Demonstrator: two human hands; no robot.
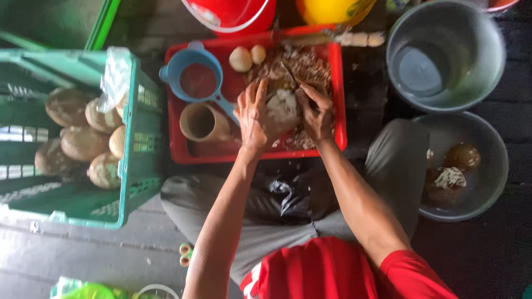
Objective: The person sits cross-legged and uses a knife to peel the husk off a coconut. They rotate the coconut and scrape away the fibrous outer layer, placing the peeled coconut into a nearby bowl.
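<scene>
My left hand (252, 116) cups a white, partly peeled coconut (282, 108) over the red tray (177, 149). Gripping a knife (289, 71) whose blade points away over the coconut, my right hand (316, 113) works on the other side of it. Brown husk shavings (307, 63) are piled in the tray behind the hands. Two small peeled pale balls (247, 56) lie at the tray's far edge.
A blue scoop (191, 75) and a brown cup (202, 123) lie in the tray's left half. A green crate (130, 182) at left holds several brown coconuts (83, 141). At right stand a grey basin (487, 50) with water and a grey bowl (493, 182) with shell pieces.
</scene>
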